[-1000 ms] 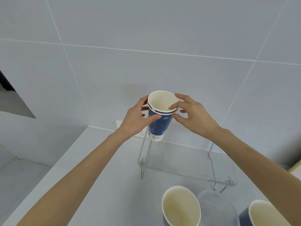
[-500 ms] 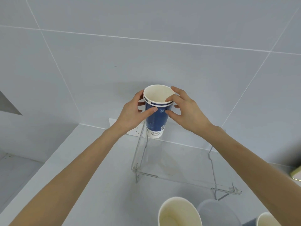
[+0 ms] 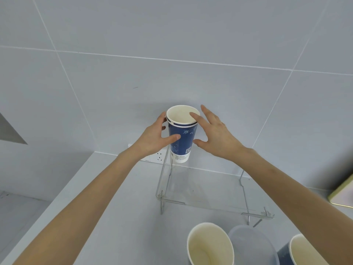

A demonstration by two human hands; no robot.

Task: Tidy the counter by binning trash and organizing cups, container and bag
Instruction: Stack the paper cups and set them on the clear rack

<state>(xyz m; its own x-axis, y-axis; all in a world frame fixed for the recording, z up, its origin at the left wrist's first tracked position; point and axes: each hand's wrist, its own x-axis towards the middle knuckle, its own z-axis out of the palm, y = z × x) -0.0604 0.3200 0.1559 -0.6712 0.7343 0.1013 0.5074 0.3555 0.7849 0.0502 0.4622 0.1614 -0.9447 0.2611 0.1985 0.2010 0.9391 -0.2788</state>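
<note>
**Stacked cups held at far-left corner of clear shelf**

Blue paper cups (image 3: pixel 181 138), two nested with double white rims visible at top, upright, at the far-left corner of the clear acrylic shelf (image 3: pixel 206 190). Base looks to sit on or just above the shelf top; cannot tell if it touches. Left hand (image 3: pixel 154 138) wraps the stack's left side, thumb across the blue front, fingers curled behind, a closed grasp on the cups. Right hand (image 3: pixel 215 136) is spread open on the right, one fingertip on the top rim, thumb tip near the cup's lower right side; no grasp, only light contact at the rim.

The shelf stands on thin metal legs on the grey counter (image 3: pixel 107 217), against the tiled wall (image 3: pixel 172 44). White wall socket (image 3: pixel 158 156) sits just left of the stack, partly hidden by the left wrist.

Near edge of view: an open paper cup (image 3: pixel 210 245) with cream inside, a translucent plastic container (image 3: pixel 252 245) just right of it, and another blue cup (image 3: pixel 303 251) further right, cut off by the frame. All three are well apart from the stack, in front of the shelf. A yellow-edged box corner (image 3: pixel 343 194) shows at the far right, cropped.
</note>
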